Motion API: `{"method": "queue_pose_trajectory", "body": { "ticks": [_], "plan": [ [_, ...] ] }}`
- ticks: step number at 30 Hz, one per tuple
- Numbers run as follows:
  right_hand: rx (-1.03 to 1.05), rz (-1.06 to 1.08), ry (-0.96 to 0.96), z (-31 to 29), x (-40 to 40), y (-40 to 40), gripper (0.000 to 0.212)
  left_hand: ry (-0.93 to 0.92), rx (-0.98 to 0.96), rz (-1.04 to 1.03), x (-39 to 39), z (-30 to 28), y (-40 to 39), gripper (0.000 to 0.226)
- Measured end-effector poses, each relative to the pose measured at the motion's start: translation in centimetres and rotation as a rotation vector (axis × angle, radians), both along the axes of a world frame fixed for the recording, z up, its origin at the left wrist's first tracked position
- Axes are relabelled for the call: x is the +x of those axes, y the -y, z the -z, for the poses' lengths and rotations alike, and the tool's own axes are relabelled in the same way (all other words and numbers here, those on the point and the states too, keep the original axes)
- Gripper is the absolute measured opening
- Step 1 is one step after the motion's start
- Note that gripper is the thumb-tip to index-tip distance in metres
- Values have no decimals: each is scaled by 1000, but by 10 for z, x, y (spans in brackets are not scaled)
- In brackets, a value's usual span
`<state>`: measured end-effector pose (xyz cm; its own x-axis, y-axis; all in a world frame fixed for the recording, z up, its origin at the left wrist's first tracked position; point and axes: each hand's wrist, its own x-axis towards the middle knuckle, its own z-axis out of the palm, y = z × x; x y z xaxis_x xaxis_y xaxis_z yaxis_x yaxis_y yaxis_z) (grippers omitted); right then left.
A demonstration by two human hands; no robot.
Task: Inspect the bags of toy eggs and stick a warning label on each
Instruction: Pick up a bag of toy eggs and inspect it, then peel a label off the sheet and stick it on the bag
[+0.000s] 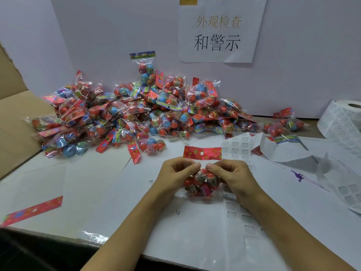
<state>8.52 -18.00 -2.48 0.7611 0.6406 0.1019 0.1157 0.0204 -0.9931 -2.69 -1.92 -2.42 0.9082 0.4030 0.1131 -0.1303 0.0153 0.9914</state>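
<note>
Head view. Both hands meet near the middle of the bench (101, 192), which is covered in white paper sheets. Left hand (176, 173) and right hand (231, 173) each have fingers curled and pinching the top of one clear bag of toy eggs (201, 184), just below its red header card (202, 152). Header stands up behind the fingertips; egg end of the bag lies toward the person, between the wrists. Eggs in it look red, with printed bands.

Strip of warning labels (237, 145) runs under and beside the right hand, from the far side toward the near bench edge. Label roll (343, 122) sits at far right. Large pile of bagged eggs (136, 114) lies along the back against the white wall. Paper sign (218, 32) with Chinese characters is fixed to the wall above. Loose red header strip (33, 210) lies near left. Cardboard box flap (13, 114) at far left.
</note>
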Motion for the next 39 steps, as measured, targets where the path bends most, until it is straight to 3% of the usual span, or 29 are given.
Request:
{"method": "queue_pose_trajectory", "body": {
  "ticks": [2, 6, 9, 11, 13, 16, 17, 19, 22, 26, 29, 34, 37, 39],
  "plan": [
    [-1, 15, -9, 0, 0, 1, 35, -18, -27, 45, 0, 0, -1, 33],
    [33, 70, -66, -3, 3, 2, 39, -21, -74, -10, 1, 1, -4, 76],
    [51, 187, -116, -4, 7, 2, 61, -28, 112, -193, 3, 1, -3, 66],
    [31, 252, -121, -4, 10, 2, 70, -41, 351, -382, 5, 5, -6, 61],
    [17, 282, -137, -3, 13, 4, 62, -69, 553, -516, 6, 8, -10, 53],
    [-5, 310, -167, -1, 15, 4, 45, -12, 659, -631, 3, 7, -12, 19],
    [-14, 317, -163, 1, 16, 4, 40, 52, 698, -606, 2, 5, -11, 9],
    [-23, 329, -150, 4, 17, 2, 35, 177, 730, -350, -2, 1, -4, 3],
    [2, 342, -165, 4, 18, 1, 31, 272, 889, 44, -5, -5, 17, 14],
    [49, 358, -231, -2, 20, 3, 33, 174, 1332, 249, -5, 3, 34, 38],
    [43, 351, -252, -7, 20, 5, 33, 78, 1373, 240, -8, 5, 31, 46],
    [77, 346, -186, -12, 21, 8, 26, -106, 1389, 16, -6, 5, 23, 67],
    [-73, 274, -42, -7, 20, 8, 14, -230, 1402, -103, -6, 6, 18, 68],
    [-236, 165, 64, -4, 18, 8, 6, -283, 1364, -182, -6, 6, 17, 57]
  ]
}}
